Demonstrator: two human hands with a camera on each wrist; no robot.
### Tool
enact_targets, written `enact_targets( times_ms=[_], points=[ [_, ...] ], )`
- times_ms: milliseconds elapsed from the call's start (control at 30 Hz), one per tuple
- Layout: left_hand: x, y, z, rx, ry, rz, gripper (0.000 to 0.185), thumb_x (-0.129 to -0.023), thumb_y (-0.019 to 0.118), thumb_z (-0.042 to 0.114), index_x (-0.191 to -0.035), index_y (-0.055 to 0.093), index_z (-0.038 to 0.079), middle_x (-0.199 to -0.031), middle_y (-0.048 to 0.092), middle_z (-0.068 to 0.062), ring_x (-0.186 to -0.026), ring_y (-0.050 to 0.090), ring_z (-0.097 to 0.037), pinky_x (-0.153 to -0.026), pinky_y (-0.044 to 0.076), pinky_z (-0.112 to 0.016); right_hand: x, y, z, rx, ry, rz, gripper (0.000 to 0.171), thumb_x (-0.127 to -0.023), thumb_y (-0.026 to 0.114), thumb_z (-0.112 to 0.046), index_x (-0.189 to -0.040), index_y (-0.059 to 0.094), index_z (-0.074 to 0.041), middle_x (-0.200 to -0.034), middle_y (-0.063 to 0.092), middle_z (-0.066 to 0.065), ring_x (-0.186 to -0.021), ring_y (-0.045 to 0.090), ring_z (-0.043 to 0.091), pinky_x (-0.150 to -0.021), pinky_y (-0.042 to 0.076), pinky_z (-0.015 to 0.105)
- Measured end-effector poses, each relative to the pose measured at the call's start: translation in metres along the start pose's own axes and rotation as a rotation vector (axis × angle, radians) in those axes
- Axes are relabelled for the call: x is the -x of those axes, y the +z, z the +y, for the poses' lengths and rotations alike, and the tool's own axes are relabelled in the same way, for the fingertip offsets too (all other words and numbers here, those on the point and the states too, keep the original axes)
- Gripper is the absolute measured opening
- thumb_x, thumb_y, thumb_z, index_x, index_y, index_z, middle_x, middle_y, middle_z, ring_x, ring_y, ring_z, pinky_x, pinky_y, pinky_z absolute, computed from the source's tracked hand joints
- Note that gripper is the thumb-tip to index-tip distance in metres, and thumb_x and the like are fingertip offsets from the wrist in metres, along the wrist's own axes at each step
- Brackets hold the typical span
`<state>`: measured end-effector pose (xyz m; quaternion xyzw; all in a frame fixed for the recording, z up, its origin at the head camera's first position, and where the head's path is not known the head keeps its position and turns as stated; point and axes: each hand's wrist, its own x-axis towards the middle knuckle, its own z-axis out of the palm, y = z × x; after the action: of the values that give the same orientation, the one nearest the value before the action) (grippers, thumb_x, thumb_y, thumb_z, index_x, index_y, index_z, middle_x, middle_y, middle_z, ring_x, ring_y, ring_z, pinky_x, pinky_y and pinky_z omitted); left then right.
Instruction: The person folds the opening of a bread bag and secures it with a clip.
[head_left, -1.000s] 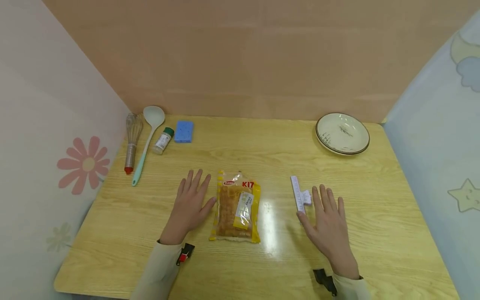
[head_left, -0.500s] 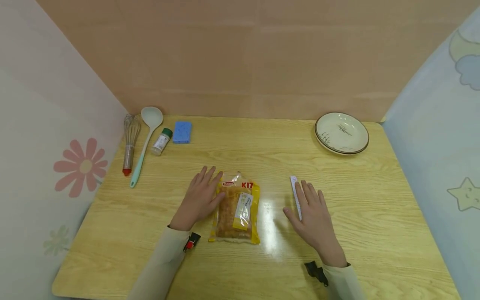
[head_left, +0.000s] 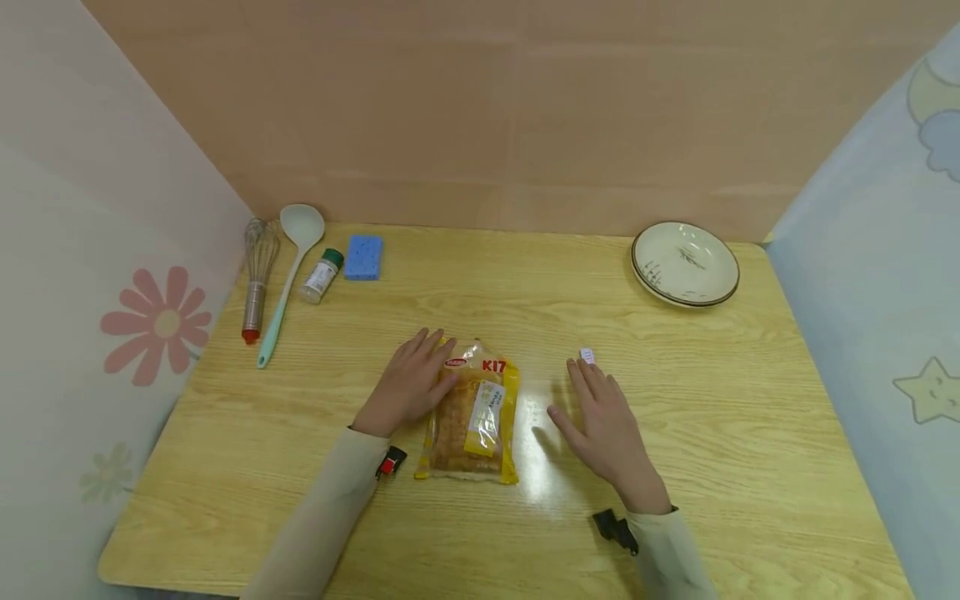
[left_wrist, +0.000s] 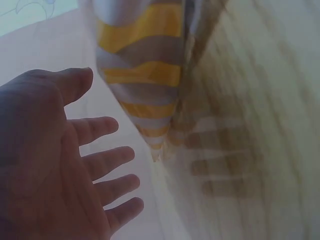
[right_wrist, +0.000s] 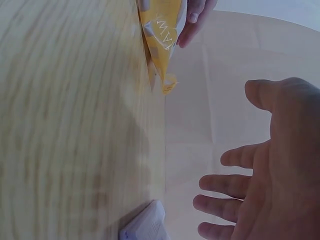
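Note:
A clear and yellow bag of bread (head_left: 461,425) lies on the wooden table. My left hand (head_left: 408,383) hovers at its upper left edge, fingers extended; in the left wrist view that hand (left_wrist: 55,155) stands apart from the striped side of the bag (left_wrist: 145,75). To the right of the bag, my right hand (head_left: 603,429) is held over a white bag clip (head_left: 587,356), most of which it hides in the head view. The right wrist view shows the clip (right_wrist: 147,225) on the table, below the spread fingers of the right hand (right_wrist: 270,175). Neither hand holds anything.
At the back left lie a whisk (head_left: 257,279), a pale ladle with a mint handle (head_left: 288,283), a green-capped seasoning jar (head_left: 322,275) and a blue sponge (head_left: 363,257). Stacked plates (head_left: 686,265) stand at the back right. Walls border the table on three sides.
My left hand has moved right, from beside the bread bag to over its left edge. My right hand has moved left and now covers most of the clip. Bag and clip have stayed in place.

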<state>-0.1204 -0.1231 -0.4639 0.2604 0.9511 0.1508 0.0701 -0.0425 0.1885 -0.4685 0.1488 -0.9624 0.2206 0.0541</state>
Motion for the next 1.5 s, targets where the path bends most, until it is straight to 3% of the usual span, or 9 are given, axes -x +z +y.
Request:
enact_targets(
  times_ms=[467, 900, 1100, 1300, 1500],
  points=[
    [-0.032, 0.001, -0.007, -0.045, 0.06, -0.044, 0.049, -0.11, 0.051, 0.03, -0.15, 0.051, 0.001, -0.145, 0.055, -0.02, -0.135, 0.05, -0.037, -0.114, 0.039, -0.051, -0.008, 0.003, -0.003, -0.061, 0.004, -0.05, 0.073, -0.102, 0.062, -0.034, -0.157, 0.036, 0.007, -0.157, 0.041, 0.03, -0.143, 0.04, 0.048, -0.117, 0.033, 0.06],
    [-0.039, 0.004, -0.01, -0.082, 0.101, 0.047, 0.039, -0.105, 0.063, 0.024, -0.138, 0.063, 0.004, -0.13, 0.063, -0.017, -0.118, 0.058, -0.034, -0.097, 0.051, -0.049, -0.028, 0.01, -0.008, -0.229, 0.038, -0.178, 0.07, -0.107, 0.055, -0.034, -0.16, 0.028, 0.005, -0.16, 0.038, 0.028, -0.144, 0.039, 0.049, -0.116, 0.034, 0.061],
    [-0.039, 0.005, -0.011, -0.085, 0.081, 0.06, 0.037, -0.105, 0.064, 0.023, -0.137, 0.064, 0.005, -0.129, 0.063, -0.017, -0.117, 0.058, -0.035, -0.095, 0.051, -0.049, -0.035, 0.014, -0.007, -0.294, 0.048, -0.203, 0.067, -0.11, 0.05, -0.033, -0.159, 0.029, 0.006, -0.155, 0.044, 0.028, -0.141, 0.043, 0.049, -0.116, 0.035, 0.06],
    [-0.036, 0.005, -0.013, -0.036, 0.041, 0.036, 0.037, -0.105, 0.062, 0.02, -0.138, 0.064, 0.004, -0.13, 0.063, -0.017, -0.117, 0.057, -0.036, -0.096, 0.05, -0.05, -0.044, 0.019, -0.008, -0.417, 0.016, -0.235, 0.062, -0.112, 0.046, -0.027, -0.156, 0.03, 0.013, -0.144, 0.055, 0.031, -0.121, 0.064, 0.044, -0.105, 0.047, 0.057],
    [-0.037, 0.002, -0.012, 0.029, -0.002, 0.02, 0.039, -0.106, 0.06, 0.02, -0.141, 0.062, 0.003, -0.135, 0.061, -0.018, -0.122, 0.055, -0.037, -0.1, 0.048, -0.052, -0.055, 0.016, -0.008, -0.416, 0.026, -0.234, 0.058, -0.112, 0.045, -0.024, -0.153, 0.034, 0.015, -0.137, 0.061, 0.03, -0.112, 0.069, 0.041, -0.096, 0.054, 0.055]
  ],
)
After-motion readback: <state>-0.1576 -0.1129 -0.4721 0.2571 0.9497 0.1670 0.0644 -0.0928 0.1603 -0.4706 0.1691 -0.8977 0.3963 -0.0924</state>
